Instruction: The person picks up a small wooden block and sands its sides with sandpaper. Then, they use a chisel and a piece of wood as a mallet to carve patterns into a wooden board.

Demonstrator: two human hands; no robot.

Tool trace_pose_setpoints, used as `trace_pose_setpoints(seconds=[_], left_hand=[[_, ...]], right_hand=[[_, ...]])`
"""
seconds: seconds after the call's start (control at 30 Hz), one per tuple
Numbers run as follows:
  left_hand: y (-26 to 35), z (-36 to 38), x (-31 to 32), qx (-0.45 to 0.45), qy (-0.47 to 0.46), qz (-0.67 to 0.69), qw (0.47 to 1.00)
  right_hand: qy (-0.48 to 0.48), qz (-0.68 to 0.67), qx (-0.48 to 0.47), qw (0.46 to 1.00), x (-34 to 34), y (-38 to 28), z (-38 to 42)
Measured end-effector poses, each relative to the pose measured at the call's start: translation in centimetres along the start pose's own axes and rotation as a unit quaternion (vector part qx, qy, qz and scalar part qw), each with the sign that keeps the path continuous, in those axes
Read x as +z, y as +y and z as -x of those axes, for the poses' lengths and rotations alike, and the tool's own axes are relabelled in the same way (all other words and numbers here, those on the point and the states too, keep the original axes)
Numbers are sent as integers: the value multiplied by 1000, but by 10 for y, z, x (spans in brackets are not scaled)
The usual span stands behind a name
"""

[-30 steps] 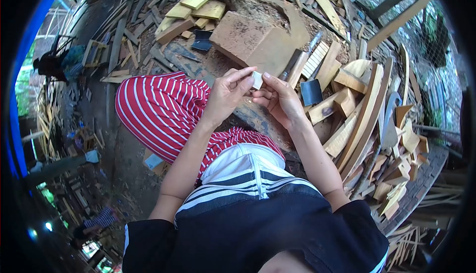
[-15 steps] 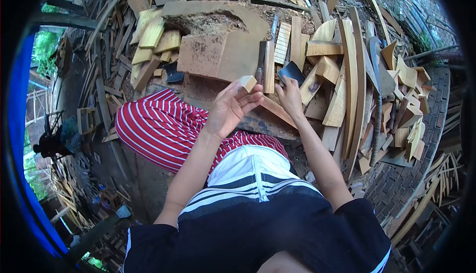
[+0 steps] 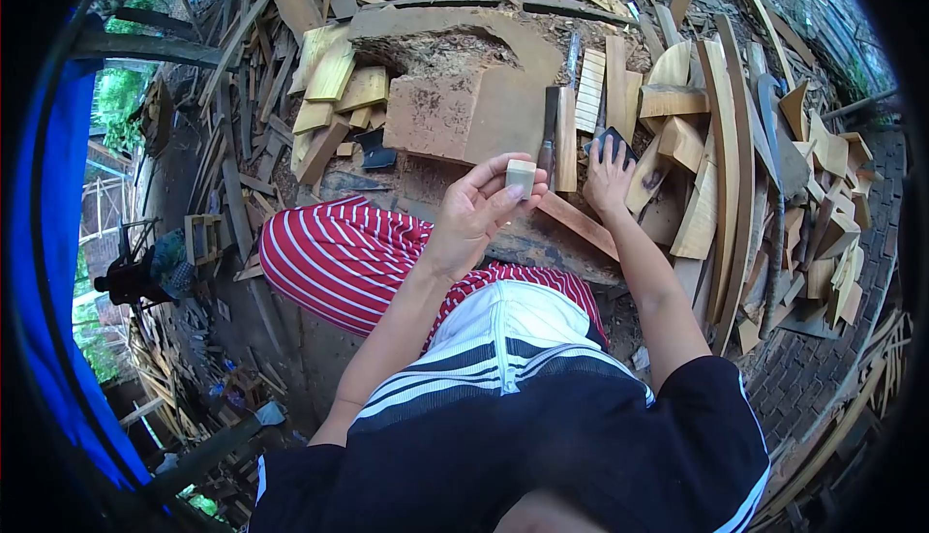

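Between the thumb and fingers of my left hand is a small pale wooden block, held above my lap. My right hand lies with its fingers spread on a dark, flat sheet, which it partly covers. Just left of that hand are a chisel-like tool with a dark handle and a reddish-brown wood strip. Beyond my left hand stands a large brown block with a rough hollow in its top.
Yellowish wood pieces and a dark scrap lie left of the large block. Long curved boards and a heap of offcuts are on the right. A blue tarp hangs at the far left.
My left hand has turned the small block so that its face shows. My right hand's fingers have spread out over the dark sheet. The view has shifted, moving the scene rightward.
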State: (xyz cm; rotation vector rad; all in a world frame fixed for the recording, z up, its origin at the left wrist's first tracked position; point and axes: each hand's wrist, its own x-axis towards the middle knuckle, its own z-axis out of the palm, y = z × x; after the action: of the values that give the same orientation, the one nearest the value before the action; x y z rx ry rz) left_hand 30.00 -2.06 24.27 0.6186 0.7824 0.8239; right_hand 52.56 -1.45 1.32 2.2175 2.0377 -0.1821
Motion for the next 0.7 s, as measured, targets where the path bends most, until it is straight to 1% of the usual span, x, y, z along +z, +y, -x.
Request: trace_pose_setpoints(seconds=[0.03, 0.07, 0.13, 0.17, 0.2, 0.27, 0.33, 0.4, 0.47, 0.5, 0.53, 0.57, 0.6, 0.63, 0.67, 0.7], left_hand=[[-1, 0, 0, -3, 0, 0, 1000], [-3, -1, 1, 0, 5, -5, 1000], [-6, -2, 3, 2, 5, -9, 1000], [-8, -3, 3, 5, 5, -16, 1000], [-9, -4, 3, 10, 6, -24, 1000], [-12, -5, 5, 17, -1, -34, 999], [-11, -9, 9, 31, -8, -45, 998], [-10, -7, 13, 44, -4, -93, 995], [-8, -4, 14, 49, 5, -99, 994], [-9, -4, 14, 54, 8, -103, 993], [-10, -3, 13, 55, 8, -102, 993], [-12, -3, 10, 61, 13, -113, 992], [-14, -4, 7, 68, 17, -123, 990], [-15, -6, 6, 70, 15, -121, 990], [-16, -7, 4, 78, 35, -149, 985], [-18, -8, 2, 86, 57, -177, 979]], right_hand=[[28, -4, 9, 1000, 0, -1, -2], [26, -4, 12, 1000, 5, 3, -6], [35, -104, -25, 994, 9, 15, -16], [16, -141, -43, 989, 10, 25, -20], [18, -138, -39, 989, 12, 31, -22], [61, -10, -39, 997, 16, 41, -23], [82, -28, -39, 995, 29, 48, -25], [107, 27, -42, 993, 40, 44, -25], [109, 15, -42, 993, 44, 44, -30], [124, -90, -32, 988, 44, 45, -34], [138, -192, -21, 971, 28, 44, -34], [13, -283, 46, 958, 9, 46, -38], [15, -281, 48, 959, -12, 45, -36], [35, -366, 46, 929, -28, 44, -31], [53, -449, 42, 891, -46, 41, -25], [-17, -544, 42, 838, -73, 33, -13]])
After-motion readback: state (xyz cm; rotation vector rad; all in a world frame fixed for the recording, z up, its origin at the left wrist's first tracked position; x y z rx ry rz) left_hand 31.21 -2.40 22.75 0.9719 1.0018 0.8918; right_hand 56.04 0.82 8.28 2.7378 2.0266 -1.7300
